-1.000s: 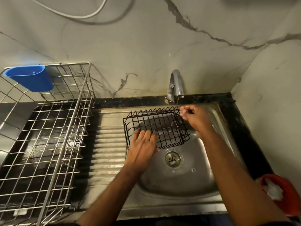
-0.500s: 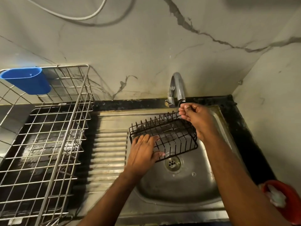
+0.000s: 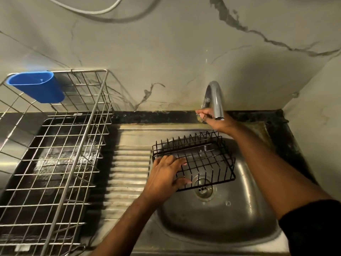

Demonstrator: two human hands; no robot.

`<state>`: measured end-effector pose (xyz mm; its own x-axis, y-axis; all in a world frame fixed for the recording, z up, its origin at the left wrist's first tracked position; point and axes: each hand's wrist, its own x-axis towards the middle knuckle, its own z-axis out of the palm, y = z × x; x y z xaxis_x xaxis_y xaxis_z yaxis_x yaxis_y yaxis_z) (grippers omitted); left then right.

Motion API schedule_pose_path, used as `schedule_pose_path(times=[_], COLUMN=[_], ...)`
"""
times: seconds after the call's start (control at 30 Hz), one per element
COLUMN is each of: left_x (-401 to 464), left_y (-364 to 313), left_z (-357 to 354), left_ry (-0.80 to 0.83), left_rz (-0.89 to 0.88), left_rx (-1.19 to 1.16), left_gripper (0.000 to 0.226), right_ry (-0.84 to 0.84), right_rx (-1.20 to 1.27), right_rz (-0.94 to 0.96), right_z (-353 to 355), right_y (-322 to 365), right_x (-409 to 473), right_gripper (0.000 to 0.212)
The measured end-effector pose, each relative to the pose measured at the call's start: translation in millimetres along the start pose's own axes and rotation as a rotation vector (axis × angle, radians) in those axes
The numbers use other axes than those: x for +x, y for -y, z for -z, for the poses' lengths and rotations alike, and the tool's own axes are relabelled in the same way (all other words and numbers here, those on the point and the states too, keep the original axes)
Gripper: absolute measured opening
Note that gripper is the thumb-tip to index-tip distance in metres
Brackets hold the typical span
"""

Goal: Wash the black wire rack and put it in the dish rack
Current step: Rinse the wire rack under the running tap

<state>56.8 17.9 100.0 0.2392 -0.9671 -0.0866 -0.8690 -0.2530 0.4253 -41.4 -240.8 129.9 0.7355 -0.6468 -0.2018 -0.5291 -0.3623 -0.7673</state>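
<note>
Steel of the sink (image 3: 239, 230) fills the near part of my view, its basin curving away from me with the drain (image 3: 203, 189) set toward the far side. My left hand (image 3: 166, 178) reaches in from the near left and grips the near left edge of the black wire rack (image 3: 199, 159); the fingers (image 3: 177, 161) lie over the top wires and the thumb hooks under the near rim, so the hold is closed on the wire. The rack sits in the basin just beyond the drain, tilted, with its near rim overlapping the drain's edge and its far wall standing up toward the tap.

To the left of the basin I see the ridged draining board (image 3: 129, 169), and further left the dish rack (image 3: 55, 154), a silver wire basket standing on a dark tray on the bench. A blue cup (image 3: 36, 86) hangs on the dish rack's far left corner.

My right arm crosses over the basin from the near right, a dark sleeve (image 3: 313, 226) at the edge of view. My right hand (image 3: 217, 121) is at the base of the tap (image 3: 215, 98), behind the spout, fingers curled in; I cannot tell whether they actually grip the handle. The marbled wall (image 3: 166, 52) rises beyond, with a white cable (image 3: 96, 11) looping across it at the top.
</note>
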Motion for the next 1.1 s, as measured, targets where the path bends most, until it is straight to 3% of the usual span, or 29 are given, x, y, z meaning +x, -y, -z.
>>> schedule_pose_path(times=[0.1,0.3,0.47,0.67,0.77,0.93,1.1], left_x=[1.4,-0.3,-7.7,-20.0,-33.1,-60.9,-93.8], left_y=[1.3,5.1,6.9,2.1,-5.3,-14.0,-20.1], left_z=[0.9,2.1,6.6,20.8,27.8,33.8,35.4], left_ry=[0.004,0.001,-0.002,-0.050,-0.094,-0.147,-0.191], left_rz=[-0.021,-0.020,-0.016,-0.067,-0.107,-0.182,-0.227], left_rx=[0.009,0.028,0.025,0.052,0.097,0.207,0.288], left_gripper=[0.065,0.065,0.066,0.067,0.066,0.066,0.068], right_ry=[-0.047,-0.321,-0.341,-0.527,-0.547,-0.347,-0.436], right_rx=[0.039,0.489,0.446,0.560,0.503,0.225,0.195], right_rz=[0.019,-0.114,-0.163,-0.185,-0.284,-0.298,-0.263], right_z=[-10.9,-14.1,-13.6,-24.0,-32.4,-45.6,-47.7], right_y=[-18.6,-22.5,-16.7,-13.7,-9.5,-0.1,13.5], right_x=[16.0,3.8,-2.7,-55.9,-98.3,-155.5,-192.2], right_gripper=[0.024,0.019,0.030,0.016,0.027,0.039,0.041])
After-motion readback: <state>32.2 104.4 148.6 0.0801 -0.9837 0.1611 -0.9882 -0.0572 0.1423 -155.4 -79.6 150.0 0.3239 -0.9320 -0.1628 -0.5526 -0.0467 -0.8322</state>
